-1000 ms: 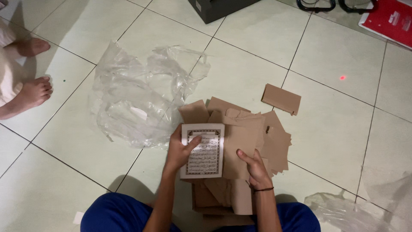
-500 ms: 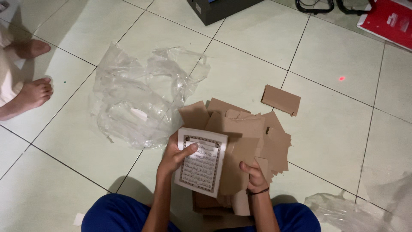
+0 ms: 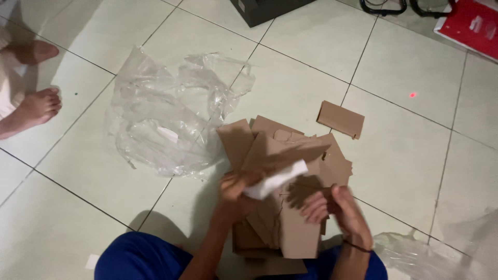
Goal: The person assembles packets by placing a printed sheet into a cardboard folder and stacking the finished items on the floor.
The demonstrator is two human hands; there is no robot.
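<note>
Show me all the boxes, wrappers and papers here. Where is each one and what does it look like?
White booklet: in the left hand, blurred.
Cardboard pile: flat brown pieces on the floor at the knees, right hand on them.
Small cardboard piece: brown rectangle, apart, behind the pile.
Plastic wrap: clear, crumpled, left of the pile.
Red package: top right corner.

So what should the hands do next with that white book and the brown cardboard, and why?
Probably slide the tilted white book, held edge-on in the left hand, into the flat brown cardboard sleeve that the right hand steadies, since the two already meet above the cardboard pile.
</note>
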